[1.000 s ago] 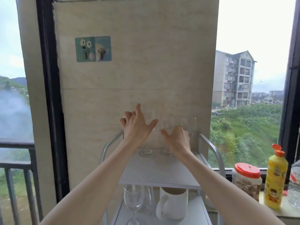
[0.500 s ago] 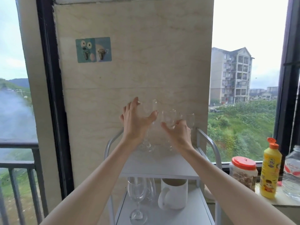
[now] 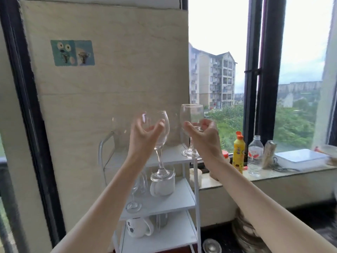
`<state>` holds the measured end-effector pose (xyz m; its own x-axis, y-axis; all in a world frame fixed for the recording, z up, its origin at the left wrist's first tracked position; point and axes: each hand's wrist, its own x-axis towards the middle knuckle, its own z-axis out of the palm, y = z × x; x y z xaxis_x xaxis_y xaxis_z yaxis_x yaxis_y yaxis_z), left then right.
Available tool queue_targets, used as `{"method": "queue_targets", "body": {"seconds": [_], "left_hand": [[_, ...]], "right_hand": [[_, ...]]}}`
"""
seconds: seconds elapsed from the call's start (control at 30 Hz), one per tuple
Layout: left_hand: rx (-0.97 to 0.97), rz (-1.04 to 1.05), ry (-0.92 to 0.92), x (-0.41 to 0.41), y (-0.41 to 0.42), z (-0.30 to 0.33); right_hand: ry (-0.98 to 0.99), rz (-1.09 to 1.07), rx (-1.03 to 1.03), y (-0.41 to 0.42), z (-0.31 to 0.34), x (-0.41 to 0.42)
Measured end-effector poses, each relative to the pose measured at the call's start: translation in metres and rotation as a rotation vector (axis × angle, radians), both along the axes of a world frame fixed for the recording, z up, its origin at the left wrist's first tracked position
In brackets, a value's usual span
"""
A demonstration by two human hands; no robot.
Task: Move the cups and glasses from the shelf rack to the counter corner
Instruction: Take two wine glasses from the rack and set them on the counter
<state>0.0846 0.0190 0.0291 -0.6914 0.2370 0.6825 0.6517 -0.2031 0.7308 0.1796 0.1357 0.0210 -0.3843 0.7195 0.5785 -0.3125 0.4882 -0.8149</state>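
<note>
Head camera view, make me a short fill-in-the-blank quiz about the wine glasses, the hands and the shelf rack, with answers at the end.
1. Each hand grips one clear wine ____: the left hand holds one glass, the right hand the other glass.
2. The white mug on the shelf rack stands on the ____ shelf.
3. The yellow bottle on the counter has an ____ cap.

Answers: glass; middle; orange
</note>
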Motion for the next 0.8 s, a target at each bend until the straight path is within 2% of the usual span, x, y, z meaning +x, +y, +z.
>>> {"method": "queue_targets", "body": {"seconds": [0.23, 0.37, 0.57, 0.8], "left_hand": [[-0.106, -0.388, -0.076, 0.105, 0.031, -0.04], [-0.16, -0.556, -0.105, 0.184, 0.065, -0.055], [-0.216, -0.827, -0.185, 0.33, 0.113, -0.074], [-0.238, -1.104, -0.216, 0.533, 0.182, -0.101]], "right_hand": [[-0.076, -0.049, -0.135, 0.009, -0.05, 0.156], [-0.079, -0.151, -0.195, 0.023, -0.061, 0.258], [-0.064, -0.301, -0.161, 0.032, -0.071, 0.416], [-0.098, -0.446, -0.245, 0.064, -0.091, 0.638]]}}
